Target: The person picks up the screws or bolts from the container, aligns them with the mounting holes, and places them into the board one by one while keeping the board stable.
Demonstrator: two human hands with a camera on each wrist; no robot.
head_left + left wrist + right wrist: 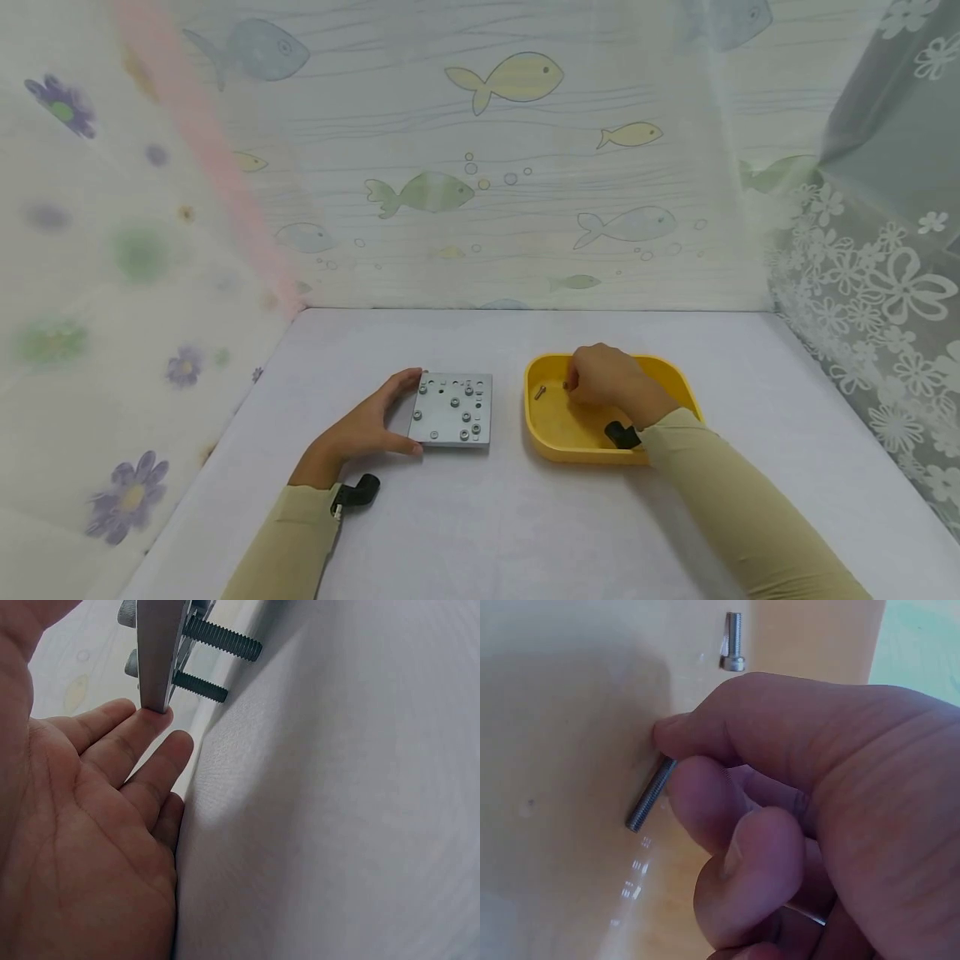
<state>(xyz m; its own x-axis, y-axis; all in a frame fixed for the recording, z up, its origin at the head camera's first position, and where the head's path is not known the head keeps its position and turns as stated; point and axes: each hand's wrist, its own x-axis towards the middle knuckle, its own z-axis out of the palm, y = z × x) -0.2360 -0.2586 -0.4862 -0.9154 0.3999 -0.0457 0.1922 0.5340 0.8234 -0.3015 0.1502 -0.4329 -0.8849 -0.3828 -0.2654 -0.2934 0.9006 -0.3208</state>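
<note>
My left hand (365,427) holds a square silver metal plate (442,425) at its left side, thumb at the near corner and fingers at the far one. Several socket-head screws (454,402) sit in the plate's holes. In the left wrist view, threaded shanks (223,637) stick out of its underside, and fingertips touch its edge. Inside the yellow tray (553,454), my right hand (611,383) pinches a screw (651,793) between thumb and index finger; its head is hidden by the fingers. Another socket-head screw (734,645) lies close by on the tray floor.
The tray's raised rim surrounds the right hand. Plate and tray stand side by side on a white tablecloth (487,525). A fish-patterned curtain (525,183) hangs behind the table, with flowered sheets at the left and right.
</note>
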